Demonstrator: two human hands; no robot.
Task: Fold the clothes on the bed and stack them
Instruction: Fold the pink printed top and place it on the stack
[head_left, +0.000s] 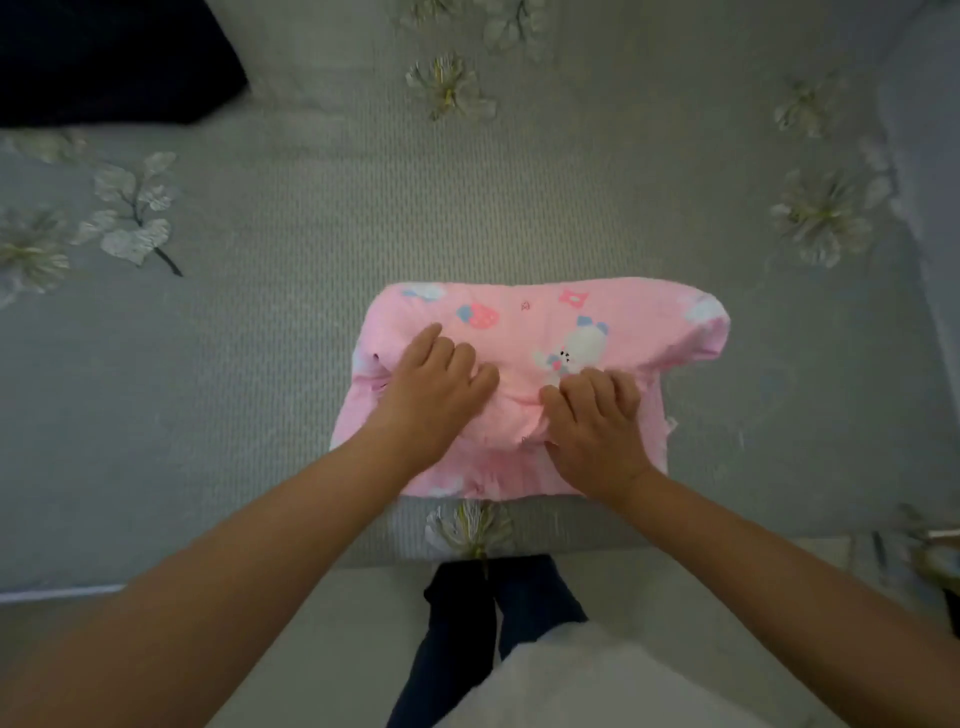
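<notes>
Both hands are working the pink printed garment (540, 384) sitting mid-frame near the bed's (311, 249) lower edge. The left hand (436, 389) is lying flat with loose fingers, pressing; the right hand (597, 421) is curling in, pinching a ridge of fabric. Probably best smoothing outward before folding. A dark cloth (104, 57) is sitting upper left.

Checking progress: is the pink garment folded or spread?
Folded: the pink garment is a compact bundle on the bed, both hands resting on it.
</notes>
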